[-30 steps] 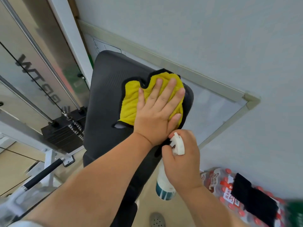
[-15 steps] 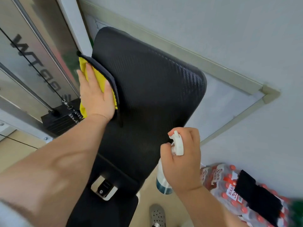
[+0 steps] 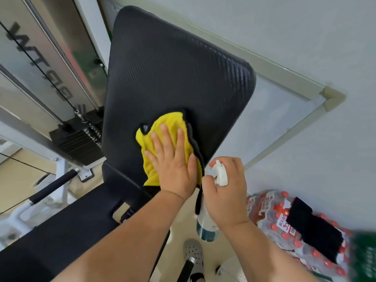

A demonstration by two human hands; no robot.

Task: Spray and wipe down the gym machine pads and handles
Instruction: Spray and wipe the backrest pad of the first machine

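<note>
Cloth (image 3: 162,139) now sits lower centre of the back pad (image 3: 173,78), swept down from its upper-left edge. Left hand (image 3: 173,163) presses it flat, fingers spread. Right hand (image 3: 225,192) stays wrapped around the spray bottle (image 3: 206,224), lower right. Seat pad (image 3: 61,231) and handle (image 3: 53,186) likely remain.

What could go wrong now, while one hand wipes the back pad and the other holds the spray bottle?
1. The spray bottle in the right hand sits close to the left hand; a squeeze might wet skin, not the back pad.
2. The yellow cloth has a loose edge hanging; it may bunch and miss spots.
</note>
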